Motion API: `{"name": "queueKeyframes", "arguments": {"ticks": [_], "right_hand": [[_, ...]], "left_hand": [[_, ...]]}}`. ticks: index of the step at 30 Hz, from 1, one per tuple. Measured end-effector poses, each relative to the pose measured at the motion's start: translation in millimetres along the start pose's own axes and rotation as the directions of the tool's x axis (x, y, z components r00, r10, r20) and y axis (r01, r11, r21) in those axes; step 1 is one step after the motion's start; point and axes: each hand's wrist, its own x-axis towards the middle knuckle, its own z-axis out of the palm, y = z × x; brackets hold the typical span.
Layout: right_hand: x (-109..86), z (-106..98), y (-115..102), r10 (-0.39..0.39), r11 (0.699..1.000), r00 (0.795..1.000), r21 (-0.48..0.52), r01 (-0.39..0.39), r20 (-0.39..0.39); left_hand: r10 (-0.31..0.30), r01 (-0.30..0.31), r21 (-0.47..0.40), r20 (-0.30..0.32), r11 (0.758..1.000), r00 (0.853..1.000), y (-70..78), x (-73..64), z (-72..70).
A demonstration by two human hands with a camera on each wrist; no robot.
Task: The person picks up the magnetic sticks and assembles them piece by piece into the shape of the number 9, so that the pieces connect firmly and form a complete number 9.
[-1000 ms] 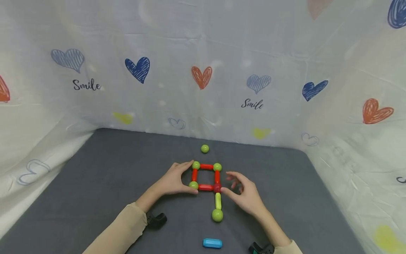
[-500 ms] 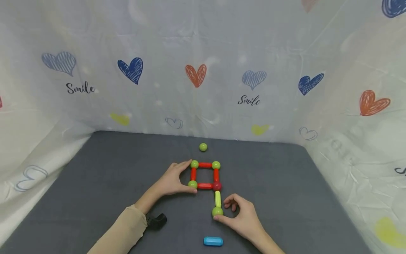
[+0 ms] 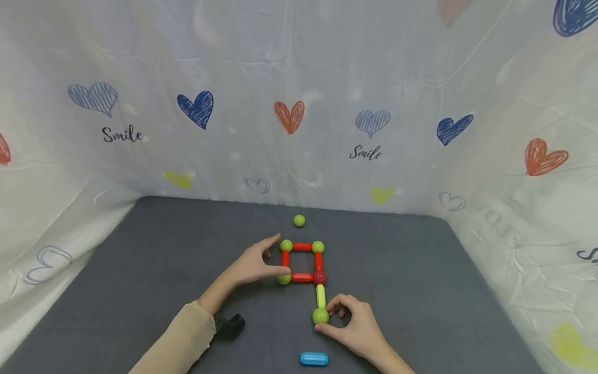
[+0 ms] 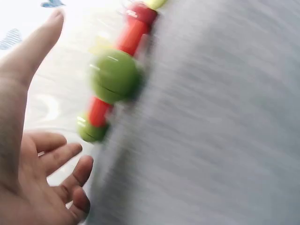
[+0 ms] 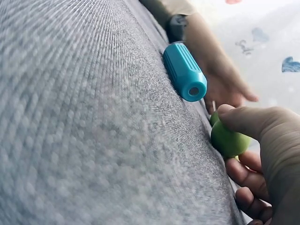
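Red magnetic rods and balls form a square on the grey cloth. Three corners are green balls; the near right one is a red ball. From the red ball a yellow-green rod runs toward me to a larger green ball. My right hand pinches this end ball between thumb and fingers, also seen in the right wrist view. My left hand hovers at the square's left side, thumb raised. In the left wrist view, its fingers stand apart from the near left green ball.
A blue rod lies at the near side, in front of the right hand. One loose green ball sits beyond the square. A white curtain printed with hearts surrounds the grey cloth at the back and sides.
My right hand has moved from beside the red ball toward me and now pinches the end green ball. My left thumb has lifted off the square's near left corner.
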Motion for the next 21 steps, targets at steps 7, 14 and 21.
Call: {"name": "queueKeyframes", "arguments": {"ticks": [7, 14, 21], "right_hand": [[-0.8, -0.7, 0.4, 0.018, 1.0, 1.0, 0.003, -0.018, 0.007], [-1.5, -1.4, 2.4, 0.012, 1.0, 1.0, 0.007, -0.012, -0.007], [0.0, -1.0, 0.8, -0.004, 1.0, 1.0, 0.007, 0.004, 0.002]], "left_hand": [[0.271, -0.269, -0.039, 0.163, 0.962, 0.949, 36.8, 19.3, -10.9], [0.41, -0.419, -0.114, 0.539, 0.901, 0.736, 73.1, 37.7, 22.1], [0.405, -0.467, -0.08, 0.638, 0.881, 0.655, 78.2, 44.1, 41.8]]}}
